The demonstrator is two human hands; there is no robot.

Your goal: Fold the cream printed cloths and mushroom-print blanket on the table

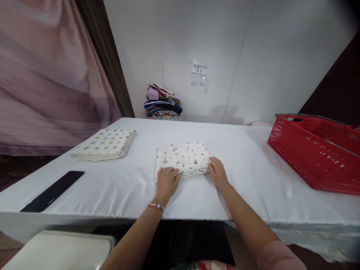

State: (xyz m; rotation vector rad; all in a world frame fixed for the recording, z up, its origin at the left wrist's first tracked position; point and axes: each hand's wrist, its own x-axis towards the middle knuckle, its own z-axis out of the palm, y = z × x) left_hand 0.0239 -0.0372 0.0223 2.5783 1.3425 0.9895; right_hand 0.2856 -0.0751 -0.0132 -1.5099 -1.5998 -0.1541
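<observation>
A folded white cloth (184,155) printed with small scattered figures lies flat on the table, its layered near edge facing me. At its near left corner is my left hand (168,180), wearing a bracelet on the wrist; the fingers curl over the edge and the thumb lies along the front fold. My right hand (218,170) pinches the near right corner, with fingertips on the side of the layers. What lies under my fingers is hidden.
Left on the white-covered table (120,195) are another folded cloth with grey spots (105,144) and a black phone-like slab (53,191). A red basket (315,153) stands right. Folded fabrics (163,103) are stacked by the back wall, near paper notes (198,83).
</observation>
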